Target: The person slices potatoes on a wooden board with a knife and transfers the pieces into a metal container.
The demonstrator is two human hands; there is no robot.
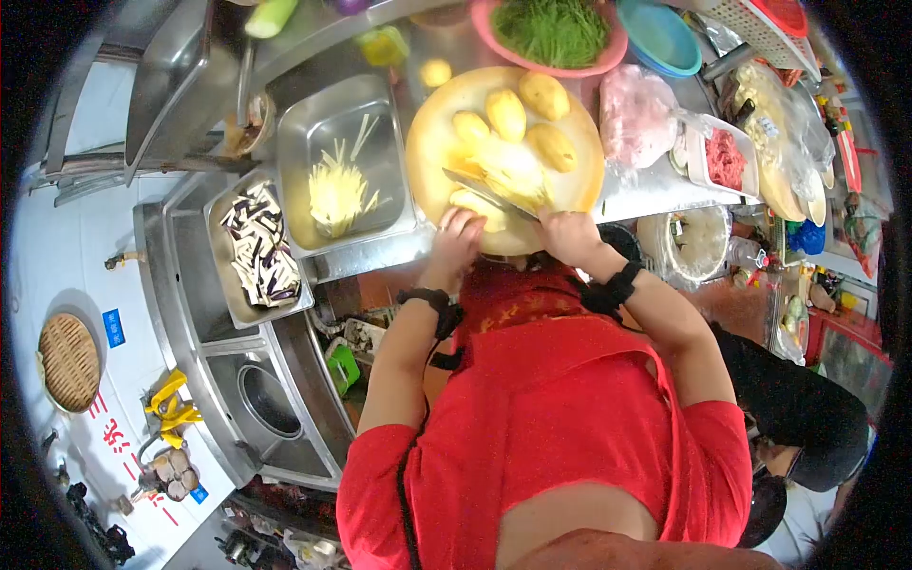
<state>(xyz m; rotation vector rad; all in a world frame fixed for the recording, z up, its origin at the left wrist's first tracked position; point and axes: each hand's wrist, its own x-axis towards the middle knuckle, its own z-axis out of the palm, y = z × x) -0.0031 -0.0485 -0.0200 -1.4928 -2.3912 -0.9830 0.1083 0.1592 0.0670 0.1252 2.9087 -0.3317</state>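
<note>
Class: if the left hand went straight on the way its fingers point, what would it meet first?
Probably the potato piece beside the knife; the left hand may already touch it, depth being unclear.

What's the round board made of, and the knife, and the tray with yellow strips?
The board seems wood or plastic: pale yellow, dull, grain unclear. The knife's blade looks like steel: thin, grey, smooth. The tray is probably stainless steel: silvery and shiny.

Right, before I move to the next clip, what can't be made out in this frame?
All in the head view:
- Knife handle: hidden by the right hand.
- Purple item: cut off by the top edge.
- Pale green vegetable: its upper end, cut off there too.
- Pinkish plastic bag: contents obscured by the cloudy plastic.
</note>
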